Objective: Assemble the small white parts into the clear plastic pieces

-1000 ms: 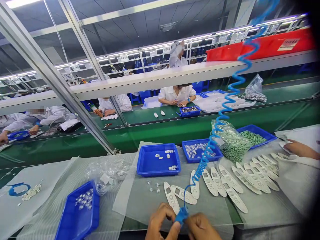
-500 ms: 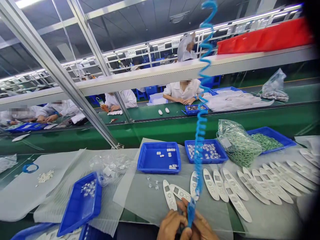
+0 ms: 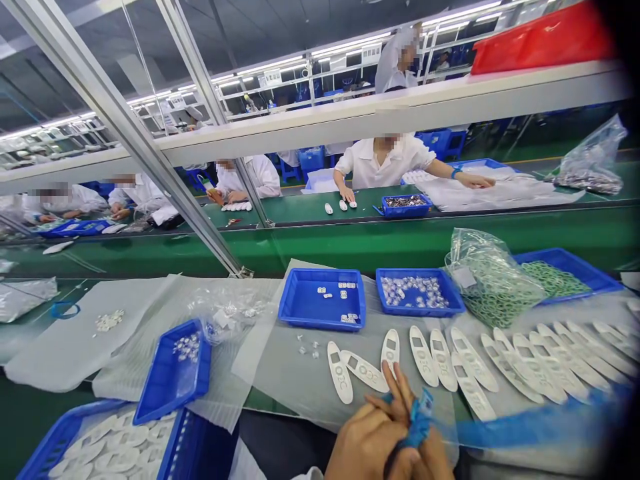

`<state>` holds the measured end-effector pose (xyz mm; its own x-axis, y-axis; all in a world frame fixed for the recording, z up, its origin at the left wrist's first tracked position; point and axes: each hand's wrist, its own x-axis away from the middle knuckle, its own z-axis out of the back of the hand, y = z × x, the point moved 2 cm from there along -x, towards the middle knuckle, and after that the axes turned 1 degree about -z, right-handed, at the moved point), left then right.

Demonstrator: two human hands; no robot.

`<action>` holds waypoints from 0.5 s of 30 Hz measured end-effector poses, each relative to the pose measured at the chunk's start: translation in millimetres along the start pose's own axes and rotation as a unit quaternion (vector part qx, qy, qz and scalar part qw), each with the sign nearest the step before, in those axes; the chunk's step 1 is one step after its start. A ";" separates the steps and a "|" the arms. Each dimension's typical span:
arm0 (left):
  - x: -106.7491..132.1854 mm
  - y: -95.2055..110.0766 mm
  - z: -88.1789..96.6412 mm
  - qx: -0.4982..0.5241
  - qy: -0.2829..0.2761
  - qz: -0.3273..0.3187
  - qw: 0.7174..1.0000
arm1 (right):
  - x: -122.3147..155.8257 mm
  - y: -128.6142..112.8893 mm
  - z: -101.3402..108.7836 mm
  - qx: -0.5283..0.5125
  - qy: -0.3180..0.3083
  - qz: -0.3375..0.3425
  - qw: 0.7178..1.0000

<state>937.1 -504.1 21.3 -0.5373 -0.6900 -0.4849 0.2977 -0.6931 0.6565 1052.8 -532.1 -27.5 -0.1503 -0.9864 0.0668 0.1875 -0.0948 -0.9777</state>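
Observation:
At the lower middle, my left hand [image 3: 357,440] is closed on a blue wrist strap [image 3: 419,421] with a blue coiled cord [image 3: 530,421]. My right hand [image 3: 434,457] is partly hidden behind the strap and also grips it, close against the left. Some fingers point upward beside the strap, near a white elongated plastic housing [image 3: 391,348] with a window and button holes. More such housings lie around: one upright [image 3: 340,373], one slanted [image 3: 365,371], and several in a row to the right [image 3: 540,367]. The cord is smeared by motion toward the right edge.
Blue trays hold small white parts [image 3: 323,320] and clear parts [image 3: 420,308]. A bag of green loops [image 3: 493,287] stands at the right. Left are a tilted blue tray [image 3: 173,373] and a basket of housings [image 3: 100,407]. A metal post [image 3: 200,227] and shelf beam [image 3: 310,133] cross ahead; co-workers sit beyond.
The coiled cord has swung from hanging upright before me to trailing low at the right. My hands have shifted slightly right with the strap. A co-worker opposite has spread both arms. The view has tilted.

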 end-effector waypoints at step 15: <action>8.2 4.2 19.7 0.192 -0.006 0.084 0.978 | 6.8 -18.5 -9.7 -0.283 -0.060 -0.123 0.949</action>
<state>918.4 -508.5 31.5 -0.5168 -0.7832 -0.3457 0.0659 -0.4390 0.8961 1038.8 -535.8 -10.9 -0.0040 -0.9553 0.2956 -0.3959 -0.2699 -0.8777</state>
